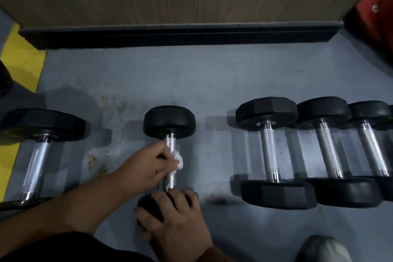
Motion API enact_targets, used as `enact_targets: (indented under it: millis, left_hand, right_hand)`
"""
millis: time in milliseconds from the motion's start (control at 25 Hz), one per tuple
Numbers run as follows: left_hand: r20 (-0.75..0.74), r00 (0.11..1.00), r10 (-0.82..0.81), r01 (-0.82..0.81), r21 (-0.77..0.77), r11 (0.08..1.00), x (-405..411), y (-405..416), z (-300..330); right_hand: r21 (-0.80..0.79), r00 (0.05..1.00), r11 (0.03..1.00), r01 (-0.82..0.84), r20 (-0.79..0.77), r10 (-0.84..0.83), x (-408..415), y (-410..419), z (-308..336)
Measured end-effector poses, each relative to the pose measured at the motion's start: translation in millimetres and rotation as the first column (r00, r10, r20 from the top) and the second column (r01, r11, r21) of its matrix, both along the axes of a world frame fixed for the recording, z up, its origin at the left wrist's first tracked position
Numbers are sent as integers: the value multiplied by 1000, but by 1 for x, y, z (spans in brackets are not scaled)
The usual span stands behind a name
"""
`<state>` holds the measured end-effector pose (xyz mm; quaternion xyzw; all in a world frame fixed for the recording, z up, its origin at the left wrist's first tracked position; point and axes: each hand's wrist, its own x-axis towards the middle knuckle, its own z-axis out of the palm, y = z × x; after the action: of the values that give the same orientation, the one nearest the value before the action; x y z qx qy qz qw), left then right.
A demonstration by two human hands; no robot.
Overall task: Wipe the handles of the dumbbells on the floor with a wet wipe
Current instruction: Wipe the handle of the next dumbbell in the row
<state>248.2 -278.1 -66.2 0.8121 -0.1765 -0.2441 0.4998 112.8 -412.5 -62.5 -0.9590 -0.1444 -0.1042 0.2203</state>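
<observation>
Head view: grey floor, dumbbells in a row.
Centre dumbbell: lies between a large one at left and three at right.
Left hand: fingers curled, pinching white wet wipe against the chrome handle.
Right hand: fingers curled over the near black head, gripping it.

Bare forearms, no sleeves; dark trousers at bottom, grey shoe btm right.
</observation>
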Motion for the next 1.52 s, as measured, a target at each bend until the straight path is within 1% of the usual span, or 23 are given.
enact_targets:
  millis: [80,160,240,280,360,440,520,560,600,640,680,720,760,840,920,1040,1080,1160,1200,1240,1360,1400,1520]
  left_hand:
    - [-398,916,46,-98,-114,989,-13,3,2]
    - [-502,864,27,-99,-117,988,-11,7,2]
    - [-509,860,-29,-60,-159,986,-6,3,5]
    - [-426,903,-58,-6,-146,989,-4,-1,6]
    - [-43,994,-104,106,28,994,6,-6,7]
    - [312,938,-153,109,152,982,19,-11,11]
    - [423,892,-156,88,176,980,22,-13,8]
    - [392,913,-118,66,143,988,17,-12,2]
    - [217,973,-82,68,68,995,10,-9,-2]
    - [-86,994,-63,57,-65,996,1,-6,-5]
    - [-329,941,-80,27,-162,986,-7,-3,-5]
    - [-426,901,-79,2,-179,984,-11,0,-5]
    - [-379,919,-105,52,-148,988,-8,2,-4]
    - [-30,977,-212,213,38,976,3,0,-5]
    - [280,933,-228,190,156,969,21,-5,2]
    - [445,875,-191,97,225,970,25,-8,1]
    - [431,891,-140,63,189,980,18,-6,-3]
    - [111,993,-50,47,29,998,0,1,-7]
    - [-41,997,-68,67,-44,997,-6,3,-5]
    - [-86,992,-97,93,-43,995,-9,6,-4]
    - [182,937,-297,279,120,953,8,3,2]
    - [298,905,-302,269,148,952,17,-2,6]
    - [433,878,-205,148,163,975,27,-6,12]
  right_hand:
    - [34,1000,999,14,-20,-13,0,1,2]
    - [44,1000,999,8,3,-8,0,4,3]
    - [68,1000,997,-20,13,19,-1,5,2]
    - [83,999,996,-36,26,34,-2,4,1]
    - [129,997,990,-63,47,57,-5,-4,-4]
    - [180,995,979,-90,47,83,-9,-13,-8]
    - [207,995,973,-100,46,92,-9,-17,-10]
    - [218,994,970,-104,46,97,-8,-18,-10]
    - [228,993,967,-113,50,104,-7,-20,-10]
    - [235,992,964,-122,50,114,-5,-21,-8]
    - [239,991,962,-133,41,127,-3,-21,-7]
    - [234,990,962,-139,22,138,-3,-21,-5]
    - [220,990,966,-136,1,139,-3,-21,-4]
    - [188,990,974,-126,-38,136,-4,-18,-1]
    - [173,986,975,-142,-59,154,-4,-14,1]
    - [161,984,975,-152,-64,164,-4,-11,-1]
    - [155,986,978,-143,-60,154,-4,-11,-2]
    - [149,989,980,-131,-48,139,-4,-10,-2]
    - [143,989,981,-130,-46,138,-4,-9,-3]
    - [135,989,982,-131,-47,138,-4,-9,-4]
    - [108,991,987,-121,-51,127,-5,-7,-4]
    - [104,991,987,-121,-52,127,-4,-7,-3]
    - [103,990,987,-125,-51,131,-3,-3,0]
